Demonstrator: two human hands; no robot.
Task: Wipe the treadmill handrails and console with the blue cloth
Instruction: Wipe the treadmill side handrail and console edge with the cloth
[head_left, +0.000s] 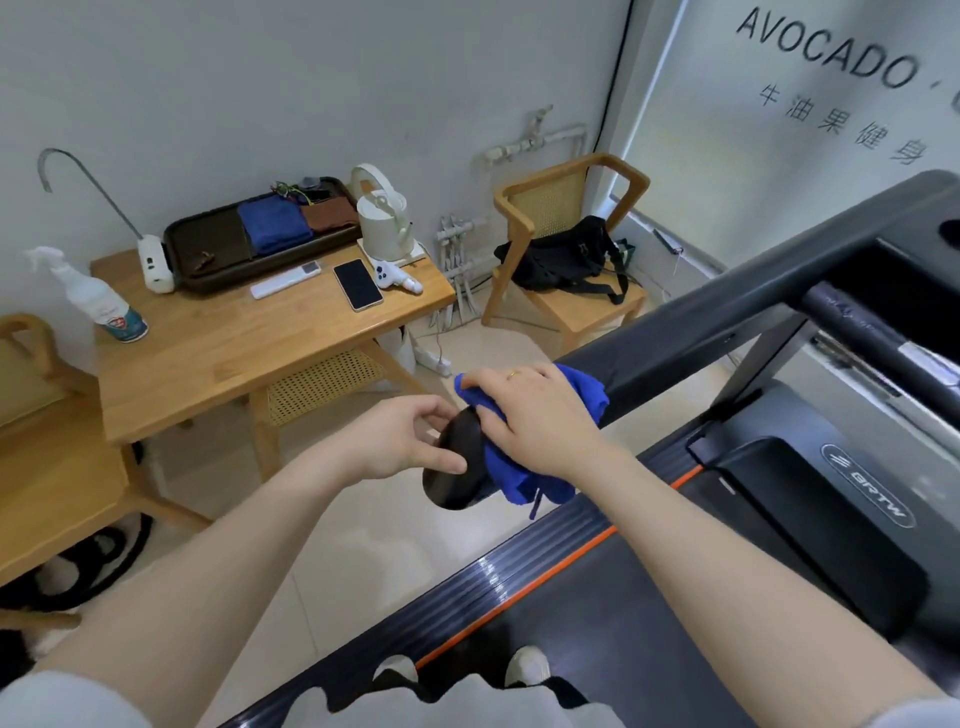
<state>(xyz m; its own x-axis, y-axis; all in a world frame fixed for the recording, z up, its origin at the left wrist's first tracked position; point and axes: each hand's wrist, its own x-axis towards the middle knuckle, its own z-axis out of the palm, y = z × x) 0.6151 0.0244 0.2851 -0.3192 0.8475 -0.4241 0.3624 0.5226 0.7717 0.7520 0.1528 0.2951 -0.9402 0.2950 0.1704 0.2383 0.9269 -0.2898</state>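
Observation:
A blue cloth (519, 475) is wrapped over the near end of the treadmill's left black handrail (691, 343). My right hand (535, 415) lies on top of the cloth and presses it onto the rail. My left hand (410, 441) touches the rounded black end cap (457, 467) of the same rail, thumb and fingers on its side. The console (898, 260) is at the upper right, partly cut off by the frame edge.
A wooden table (249, 338) stands to the left with a spray bottle (101, 301), a phone (357, 285), a kettle (384, 221) and a tray holding folded cloths. A wooden chair (566, 249) with a black bag is behind the rail. The treadmill belt (623, 613) is under my feet.

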